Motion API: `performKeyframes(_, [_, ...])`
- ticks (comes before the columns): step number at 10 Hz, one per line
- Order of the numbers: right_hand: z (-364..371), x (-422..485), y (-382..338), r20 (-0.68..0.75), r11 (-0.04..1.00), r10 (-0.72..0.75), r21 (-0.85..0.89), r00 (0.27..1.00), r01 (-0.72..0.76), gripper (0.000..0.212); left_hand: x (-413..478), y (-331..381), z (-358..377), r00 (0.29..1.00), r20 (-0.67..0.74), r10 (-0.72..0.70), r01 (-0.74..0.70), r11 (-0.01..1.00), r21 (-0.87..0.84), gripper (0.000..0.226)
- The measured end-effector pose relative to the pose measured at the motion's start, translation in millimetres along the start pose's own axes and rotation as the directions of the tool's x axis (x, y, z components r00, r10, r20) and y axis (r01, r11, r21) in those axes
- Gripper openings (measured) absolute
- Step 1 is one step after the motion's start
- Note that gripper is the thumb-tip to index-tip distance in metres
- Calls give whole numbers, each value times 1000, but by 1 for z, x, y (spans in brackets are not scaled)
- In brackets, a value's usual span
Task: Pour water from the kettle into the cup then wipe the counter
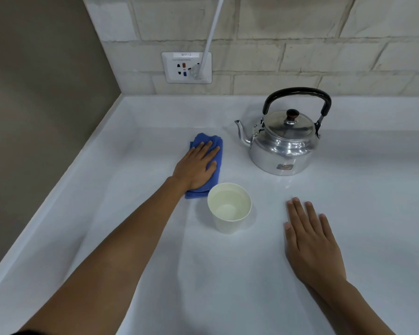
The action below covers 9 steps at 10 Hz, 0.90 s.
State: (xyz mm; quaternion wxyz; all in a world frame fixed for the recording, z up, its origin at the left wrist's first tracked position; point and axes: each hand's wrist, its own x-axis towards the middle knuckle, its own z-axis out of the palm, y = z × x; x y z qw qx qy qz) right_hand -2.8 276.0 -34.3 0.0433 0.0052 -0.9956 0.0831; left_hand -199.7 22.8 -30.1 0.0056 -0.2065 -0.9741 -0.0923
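Under the left hand's flat, spread fingers lies a folded blue cloth, partly hidden; the right hand rests open on the white counter.

A white cup holding clear water stands upright on the white counter. Just behind and left of the cup, the left hand lies flat, fingers spread, on a folded blue cloth, whose near corner almost touches the cup. Right of the cup, the right hand rests palm down on the counter, fingers straight. Behind and right of the cup sits a shiny metal kettle, lid on, spout toward the cloth.
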Motion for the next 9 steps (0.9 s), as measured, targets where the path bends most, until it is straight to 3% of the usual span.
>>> performKeyframes(6, [0, -1, 0, 18, 999, 10, 36, 1000, -11, 60, 35, -16, -11, 981, 130, -144, 141, 990, 29, 55])
performKeyframes(7, [-2, -2, 0, 21, 999, 8, 35, 1000, -9, 60, 24, -16, -14, 983, 100, -151, 154, 988, -15, 58])
performKeyframes(9, [2, -2, 2, 31, 999, 22, 25, 999, -22, 59, -2, -30, -29, 987, -145, -73, 76, 997, 21, 56])
